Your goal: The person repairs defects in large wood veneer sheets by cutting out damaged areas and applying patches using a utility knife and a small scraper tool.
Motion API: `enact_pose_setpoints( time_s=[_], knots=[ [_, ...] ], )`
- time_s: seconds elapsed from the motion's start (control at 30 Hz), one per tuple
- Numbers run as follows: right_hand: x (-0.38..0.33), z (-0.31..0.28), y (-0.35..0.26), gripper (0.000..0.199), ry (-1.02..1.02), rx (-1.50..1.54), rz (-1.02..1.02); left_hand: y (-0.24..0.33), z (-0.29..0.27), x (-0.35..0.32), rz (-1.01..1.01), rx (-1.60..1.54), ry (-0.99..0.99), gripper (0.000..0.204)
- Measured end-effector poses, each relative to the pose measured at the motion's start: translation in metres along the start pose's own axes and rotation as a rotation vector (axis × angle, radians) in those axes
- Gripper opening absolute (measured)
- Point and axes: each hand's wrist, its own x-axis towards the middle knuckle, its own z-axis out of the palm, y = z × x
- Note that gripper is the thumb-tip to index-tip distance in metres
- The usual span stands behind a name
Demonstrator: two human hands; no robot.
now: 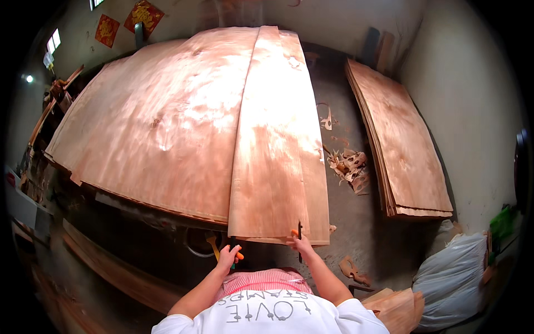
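Observation:
A wide stack of thin reddish-brown wood veneer sheets (161,128) lies before me, with a long narrow veneer strip (267,183) on top along its right side. At the strip's near left corner, my left hand (227,259) is closed around a narrow dark-and-green tool (232,242); its kind is unclear. My right hand (301,245), at the near edge toward the right, grips a slim black tool (300,227) held upright. Something orange shows at the fingers of each hand, perhaps finger covers. The right fingers overlap the sheet's edge.
A second, narrower veneer stack (409,139) lies to the right, beside the wall. Broken veneer scraps (350,167) litter the floor between the stacks. Near me at the lower right are a pale plastic sack (453,278) and loose veneer pieces (397,309). Long boards (111,261) lie at the lower left.

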Motion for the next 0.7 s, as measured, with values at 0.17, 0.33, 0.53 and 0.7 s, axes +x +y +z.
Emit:
enact_pose_setpoints(
  time_s=[0.17, 0.33, 0.53, 0.7],
  knots=[
    [-0.023, 0.071, -0.044, 0.03, -0.224, -0.454, -0.102, 0.032, 0.002, -0.026, 0.042, -0.002, -0.189, 0.022],
    [-0.018, 0.151, -0.042, 0.036, -0.123, -0.534, -0.341, 0.037, 0.016, -0.03, 0.215, 0.149, -0.404, 0.035],
    [-0.013, 0.138, -0.045, 0.05, 0.024, -0.364, -0.315, 0.048, 0.022, -0.034, 0.193, 0.224, -0.56, 0.033],
    [-0.041, 0.099, -0.08, 0.02, 0.066, -0.18, -0.278, 0.025, 0.026, -0.018, 0.05, 0.351, -0.567, 0.034]
  ],
)
